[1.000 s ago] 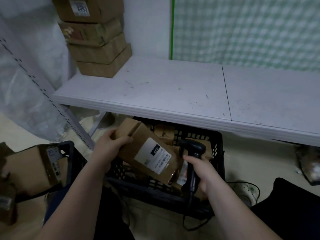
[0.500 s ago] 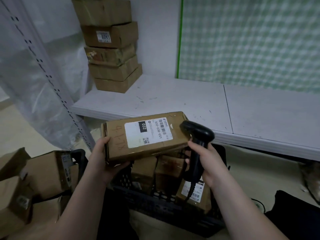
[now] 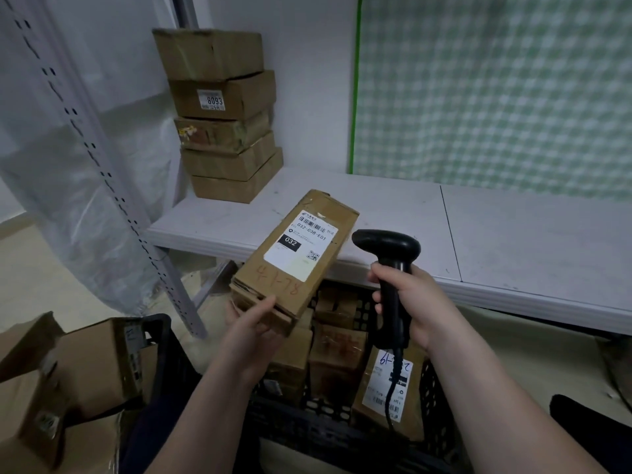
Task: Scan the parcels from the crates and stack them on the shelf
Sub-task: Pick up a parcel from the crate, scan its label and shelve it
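**Parcel held up beside a handheld scanner**

At far left, open cardboard boxes (image 3: 82, 374) lie jumbled. Behind them, a stack of five parcels (image 3: 224, 121) stands in the left corner of the white shelf (image 3: 513, 241). In the middle, the left hand (image 3: 253, 323) grips the near end of a long brown parcel (image 3: 297, 254). It holds the parcel tilted above a black crate (image 3: 342, 436) of more boxes, white label facing up and far end over the shelf's front edge. Just to its right, the right hand (image 3: 413, 302) is wrapped tightly round the handle of a black scanner (image 3: 390, 254). The scanner's head points towards the label without touching it.
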A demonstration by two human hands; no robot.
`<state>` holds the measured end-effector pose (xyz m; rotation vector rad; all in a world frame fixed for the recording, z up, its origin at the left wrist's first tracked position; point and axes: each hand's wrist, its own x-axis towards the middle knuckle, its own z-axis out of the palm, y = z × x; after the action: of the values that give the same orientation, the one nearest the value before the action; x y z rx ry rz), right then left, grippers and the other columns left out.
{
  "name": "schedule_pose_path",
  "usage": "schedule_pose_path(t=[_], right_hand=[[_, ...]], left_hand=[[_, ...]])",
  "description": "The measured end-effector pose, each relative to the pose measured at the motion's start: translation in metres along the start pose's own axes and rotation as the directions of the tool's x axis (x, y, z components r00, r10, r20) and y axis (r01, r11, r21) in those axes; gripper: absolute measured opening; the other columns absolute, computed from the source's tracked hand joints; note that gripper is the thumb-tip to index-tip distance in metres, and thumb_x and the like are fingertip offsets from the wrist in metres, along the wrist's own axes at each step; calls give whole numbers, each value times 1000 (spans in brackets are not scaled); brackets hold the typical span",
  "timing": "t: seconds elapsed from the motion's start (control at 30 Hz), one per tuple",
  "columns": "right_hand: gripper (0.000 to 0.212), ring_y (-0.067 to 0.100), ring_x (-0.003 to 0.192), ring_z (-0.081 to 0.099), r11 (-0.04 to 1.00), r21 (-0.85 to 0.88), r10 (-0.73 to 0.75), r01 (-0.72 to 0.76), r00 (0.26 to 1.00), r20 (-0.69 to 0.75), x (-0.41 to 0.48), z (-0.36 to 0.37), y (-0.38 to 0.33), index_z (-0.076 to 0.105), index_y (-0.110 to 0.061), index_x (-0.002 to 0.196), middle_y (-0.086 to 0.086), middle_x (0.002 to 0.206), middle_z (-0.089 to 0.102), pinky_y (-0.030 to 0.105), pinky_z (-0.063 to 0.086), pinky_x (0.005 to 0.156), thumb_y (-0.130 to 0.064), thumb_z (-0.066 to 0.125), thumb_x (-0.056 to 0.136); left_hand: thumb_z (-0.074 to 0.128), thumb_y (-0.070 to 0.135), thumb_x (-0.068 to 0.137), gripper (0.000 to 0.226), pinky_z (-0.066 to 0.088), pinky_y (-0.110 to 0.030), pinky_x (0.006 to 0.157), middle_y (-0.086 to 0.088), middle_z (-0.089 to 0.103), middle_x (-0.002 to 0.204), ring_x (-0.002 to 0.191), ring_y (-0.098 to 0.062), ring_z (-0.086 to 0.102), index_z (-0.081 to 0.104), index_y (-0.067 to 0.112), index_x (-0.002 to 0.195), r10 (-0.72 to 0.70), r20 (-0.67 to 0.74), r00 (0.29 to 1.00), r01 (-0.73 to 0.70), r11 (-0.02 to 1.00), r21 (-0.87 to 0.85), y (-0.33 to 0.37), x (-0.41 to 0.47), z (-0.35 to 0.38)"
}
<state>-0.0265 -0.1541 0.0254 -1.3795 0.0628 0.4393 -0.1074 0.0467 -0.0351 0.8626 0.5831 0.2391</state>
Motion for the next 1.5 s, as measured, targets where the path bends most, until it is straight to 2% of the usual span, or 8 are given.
schedule_pose_path(t=[0.1, 0.23, 0.4, 0.63, 1.0, 1.27, 1.4, 1.5], right_hand=[[18, 15, 65, 57, 1000, 9, -1, 1, 1000, 24, 0, -1, -7, 60, -9, 103, 8, 87, 64, 26, 52, 57, -21, 64, 91], [22, 13, 58, 58, 999, 48, 19, -21, 999, 47, 1, 0, -16, 62, -8, 102, 8, 81, 67, 22, 53, 51, -27, 63, 91], [26, 14, 56, 59, 995, 87, 37, -43, 997, 66, 4, 3, -23, 63, -6, 98, 9, 79, 67, 24, 52, 50, -31, 62, 91], [24, 12, 49, 57, 984, 156, 72, -84, 994, 76, 3, 7, -28, 61, -6, 91, 8, 72, 65, 22, 53, 47, -30, 61, 92], [24, 13, 50, 59, 976, 196, 78, -91, 994, 71, 6, 5, -31, 62, -8, 87, 7, 70, 65, 23, 53, 47, -32, 61, 92], [24, 12, 50, 56, 980, 190, 36, -51, 996, 85, 13, 4, -33, 60, -8, 86, 6, 72, 63, 22, 51, 46, -31, 61, 92], [23, 13, 51, 56, 987, 155, 19, -31, 997, 79, 18, 7, -36, 61, -7, 90, 6, 73, 63, 23, 51, 47, -30, 61, 92], [21, 14, 52, 55, 991, 134, 16, -27, 996, 84, 26, 10, -42, 60, -6, 95, 7, 73, 61, 22, 51, 46, -27, 61, 92]], left_hand=[[65, -4, 80, 82, 56, -38, 66, -15, 63, 122, 97, -30, 68, 31, 34, 143, 14, 28, 1000, -17, 994, 104, -8, 1, 0], [69, -6, 78, 81, 53, -32, 67, -15, 61, 121, 104, -32, 64, 31, 33, 139, 28, 4, 1000, -28, 986, 164, -12, -1, 5], [69, -8, 79, 85, 52, -34, 83, -2, 59, 107, 110, -29, 59, 25, 30, 140, 77, -16, 997, -72, 971, 227, -17, -3, 11], [71, -8, 77, 96, 52, -26, 67, -15, 61, 115, 99, -23, 64, 17, 34, 144, 80, 13, 997, -81, 963, 257, -19, -1, 14], [72, -6, 74, 99, 52, -37, 86, -17, 57, 123, 114, -32, 58, 17, 40, 142, 76, 28, 997, -81, 964, 253, -22, 7, 14], [72, -6, 75, 97, 52, -36, 87, -17, 59, 121, 111, -31, 60, 19, 39, 142, 64, 15, 998, -66, 972, 224, -23, 15, 16], [70, -2, 77, 87, 54, -33, 77, -12, 58, 118, 106, -29, 62, 23, 35, 141, 50, 13, 999, -52, 980, 192, -15, 20, 24], [74, 8, 76, 83, 57, -39, 81, -15, 56, 123, 101, -31, 65, 27, 30, 140, -9, -9, 1000, 10, 991, 133, -1, 41, 29]])
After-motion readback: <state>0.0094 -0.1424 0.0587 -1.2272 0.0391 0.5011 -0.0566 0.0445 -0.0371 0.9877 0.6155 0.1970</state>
